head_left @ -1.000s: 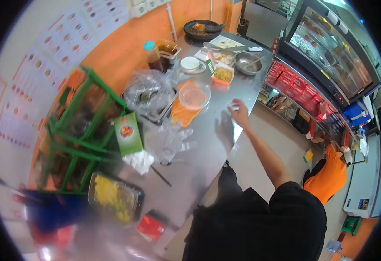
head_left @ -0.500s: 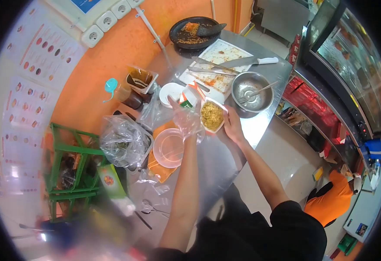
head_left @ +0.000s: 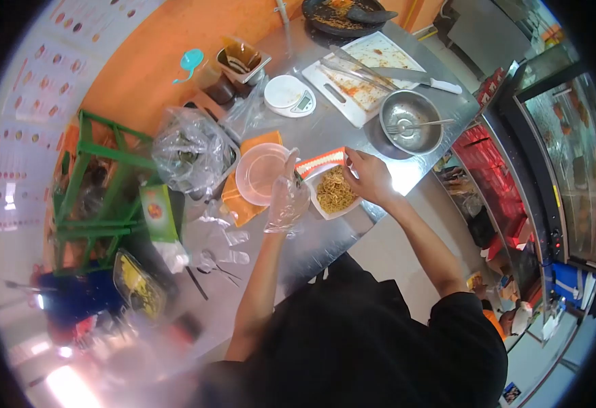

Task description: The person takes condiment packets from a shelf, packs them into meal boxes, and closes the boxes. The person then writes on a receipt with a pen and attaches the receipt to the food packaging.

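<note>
A white and orange paper food box filled with yellow-brown noodles is between my hands, above the near edge of the steel table. My left hand, in a clear plastic glove, closes on the box's left side. My bare right hand pinches the far right part of the box, by its orange-edged flap. That flap stands partly over the noodles. Just left of my gloved hand is a clear round plastic tub on an orange cloth.
Beyond the box stand a white kitchen scale and a steel bowl with a fork. A knife and tongs lie on a stained white cutting board. Left are a plastic bag and green rack.
The box has come toward me, away from the scale, and its flap has swung partly over the noodles. My right hand has moved onto the flap. The view has shifted.
</note>
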